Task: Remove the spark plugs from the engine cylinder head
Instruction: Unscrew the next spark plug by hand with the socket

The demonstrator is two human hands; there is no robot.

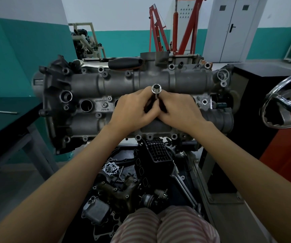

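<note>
socket (156, 89) centre frame, long axis pointing up at me | left hand (133, 106) and right hand (178, 107) both gripping its shaft, equally near | plug well directly under hands on cylinder head (88, 81), probably hiding plug

Cast markings on the cylinder head

The cylinder head (123, 81) bears a raised plate between two plug wells, left of the hands: its upper line is a string of characters too blurred to read, and lower down stands a short marking that looks like "Form 10", though that reading is not sure. No other writing is readable.
</note>
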